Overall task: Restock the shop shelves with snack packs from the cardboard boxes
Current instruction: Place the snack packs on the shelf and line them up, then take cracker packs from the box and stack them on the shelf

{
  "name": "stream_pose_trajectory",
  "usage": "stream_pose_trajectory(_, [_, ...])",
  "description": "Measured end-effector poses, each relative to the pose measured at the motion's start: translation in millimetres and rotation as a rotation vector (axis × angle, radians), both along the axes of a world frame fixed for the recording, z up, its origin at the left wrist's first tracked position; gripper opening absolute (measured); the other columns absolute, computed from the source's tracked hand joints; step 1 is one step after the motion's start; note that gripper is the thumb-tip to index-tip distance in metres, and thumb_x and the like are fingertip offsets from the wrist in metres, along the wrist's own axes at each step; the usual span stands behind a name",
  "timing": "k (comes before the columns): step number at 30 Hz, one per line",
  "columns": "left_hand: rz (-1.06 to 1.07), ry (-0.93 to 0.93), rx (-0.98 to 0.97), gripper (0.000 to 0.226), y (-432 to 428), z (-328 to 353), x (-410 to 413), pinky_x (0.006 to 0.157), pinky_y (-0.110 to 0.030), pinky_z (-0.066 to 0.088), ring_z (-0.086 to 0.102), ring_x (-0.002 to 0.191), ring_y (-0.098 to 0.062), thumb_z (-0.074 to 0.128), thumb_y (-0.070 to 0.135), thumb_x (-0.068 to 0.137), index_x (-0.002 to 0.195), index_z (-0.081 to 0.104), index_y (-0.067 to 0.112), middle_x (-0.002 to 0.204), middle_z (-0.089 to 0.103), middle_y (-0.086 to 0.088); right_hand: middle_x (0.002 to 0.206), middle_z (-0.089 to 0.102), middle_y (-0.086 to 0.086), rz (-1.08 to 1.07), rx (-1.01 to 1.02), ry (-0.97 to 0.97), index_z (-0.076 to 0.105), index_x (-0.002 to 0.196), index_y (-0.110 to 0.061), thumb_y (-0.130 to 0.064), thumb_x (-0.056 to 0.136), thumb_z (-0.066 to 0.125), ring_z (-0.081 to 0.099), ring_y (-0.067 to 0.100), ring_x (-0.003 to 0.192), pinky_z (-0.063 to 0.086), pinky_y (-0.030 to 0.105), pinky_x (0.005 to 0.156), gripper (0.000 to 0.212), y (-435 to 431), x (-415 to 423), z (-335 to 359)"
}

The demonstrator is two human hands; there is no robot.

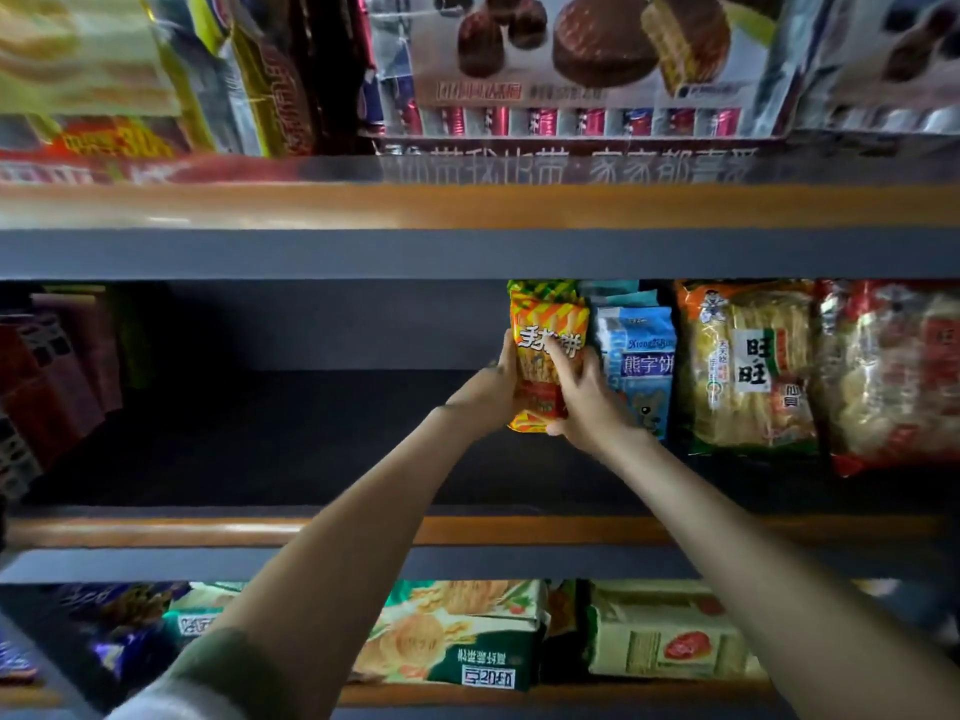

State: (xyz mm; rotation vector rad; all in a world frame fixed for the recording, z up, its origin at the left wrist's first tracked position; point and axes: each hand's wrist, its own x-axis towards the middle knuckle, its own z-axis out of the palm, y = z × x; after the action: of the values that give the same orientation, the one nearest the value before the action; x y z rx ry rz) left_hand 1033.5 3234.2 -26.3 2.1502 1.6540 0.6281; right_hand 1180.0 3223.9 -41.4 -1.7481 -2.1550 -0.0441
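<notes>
Two hands (540, 392) hold an upright orange-yellow striped snack pack (545, 356).

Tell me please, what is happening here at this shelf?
A person is restocking a shop shelf. Both hands hold one orange and yellow snack pack upright on the middle shelf: the left hand grips its left edge, the right hand its front and right side. The pack stands just beside a blue pack. To the left, much of the shelf is bare.
</notes>
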Motion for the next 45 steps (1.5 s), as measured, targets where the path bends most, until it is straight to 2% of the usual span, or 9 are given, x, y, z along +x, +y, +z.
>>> stream_pose_trajectory(4, [0.190, 0.275, 0.284, 0.088, 12, -15, 12, 0.116, -0.044, 0.024, 0.020, 0.144, -0.034, 0.048, 0.005, 0.092, 0.152, -0.015, 0.015, 0.157, 0.014, -0.018, 0.157, 0.003, 0.022, -0.119, 0.022, -0.016, -0.012, 0.151, -0.032, -0.012, 0.092, 0.062, 0.050, 0.039, 0.123, 0.048, 0.049, 0.089, 0.097, 12, -13, 3])
stream_pose_trajectory(6, [0.150, 0.297, 0.261, 0.091, 15, -20, 19, 0.109, -0.044, 0.034, 0.036, 0.135, -0.035, 0.046, 0.000, 0.091, 0.151, -0.020, 0.018, 0.151, 0.026, -0.019, 0.158, 0.001, 0.022, -0.168, 0.021, -0.015, -0.013, 0.151, -0.034, -0.008, 0.093, 0.058, 0.051, 0.038, 0.122, 0.048, 0.050, 0.090, 0.095, 15, -16, 1])
stream_pose_trajectory(10, [0.085, 0.174, 0.197, 0.097, 18, -23, 26, 0.078, -0.044, 0.053, 0.064, 0.094, -0.034, 0.043, -0.010, 0.087, 0.148, -0.026, 0.019, 0.132, 0.051, -0.021, 0.158, -0.015, 0.017, -0.165, -0.086, 0.054, -0.017, 0.150, -0.037, 0.002, 0.091, 0.053, 0.023, 0.042, 0.141, 0.034, 0.054, 0.105, 0.100, 10, -19, 5])
stream_pose_trajectory(14, [0.062, 0.039, 0.107, 0.093, 8, -23, 22, 0.077, -0.039, 0.046, 0.062, 0.103, -0.035, 0.045, 0.001, 0.091, 0.149, -0.024, 0.027, 0.140, 0.044, -0.023, 0.159, -0.020, 0.007, -0.081, -0.130, 0.098, -0.001, 0.153, -0.031, -0.006, 0.092, 0.056, -0.001, 0.032, 0.148, 0.026, 0.050, 0.112, 0.087, -16, -20, 11])
stream_pose_trajectory(22, [0.231, 0.073, 0.194, 0.039, -100, -38, 26, 0.082, -0.042, 0.044, 0.057, 0.107, -0.038, 0.041, 0.023, 0.098, 0.134, 0.044, 0.010, 0.120, 0.056, -0.016, 0.142, 0.044, 0.009, 0.186, 0.031, 0.311, 0.047, 0.137, -0.007, -0.016, 0.092, 0.058, 0.039, 0.028, 0.133, 0.030, 0.031, 0.105, 0.047, -95, 8, -27])
stream_pose_trajectory(28, [0.303, -0.143, 0.549, 0.043, -201, -106, 51, 0.091, -0.041, 0.042, 0.056, 0.104, -0.034, 0.042, 0.020, 0.082, 0.115, 0.060, 0.001, 0.116, 0.061, -0.016, 0.129, 0.054, 0.012, 0.422, 0.197, 0.461, 0.054, 0.127, -0.002, -0.007, 0.084, 0.045, 0.047, 0.028, 0.124, 0.035, 0.039, 0.109, 0.045, -175, 19, -83])
stream_pose_trajectory(34, [0.512, -0.202, 0.186, 0.027, -282, -242, 63, 0.079, -0.031, 0.041, 0.050, 0.099, -0.023, 0.054, 0.004, 0.087, 0.114, 0.058, 0.000, 0.108, 0.062, -0.017, 0.127, 0.055, 0.008, 0.598, -0.203, 0.436, 0.050, 0.132, -0.006, -0.003, 0.088, 0.061, 0.049, 0.021, 0.121, 0.034, 0.022, 0.100, 0.046, -215, 45, -216])
stream_pose_trajectory(39, [0.613, -0.199, -0.335, 0.042, -364, -388, 60, 0.081, -0.034, 0.052, 0.063, 0.096, -0.030, 0.038, 0.031, 0.092, 0.115, 0.061, 0.004, 0.108, 0.063, -0.012, 0.137, 0.050, 0.011, 0.349, -0.725, 0.233, 0.046, 0.137, -0.008, -0.007, 0.089, 0.064, 0.046, 0.025, 0.129, 0.036, 0.026, 0.101, 0.052, -250, 70, -375])
stream_pose_trajectory(45, [0.636, -0.123, -0.726, 0.047, -426, -541, 65, 0.096, -0.032, 0.044, 0.054, 0.114, -0.022, 0.024, 0.031, 0.095, 0.132, 0.050, 0.016, 0.128, 0.053, -0.003, 0.152, 0.029, 0.010, 0.161, -1.142, -0.056, 0.025, 0.149, -0.015, -0.014, 0.095, 0.055, 0.041, 0.023, 0.133, 0.037, 0.026, 0.102, 0.062, -302, 85, -546])
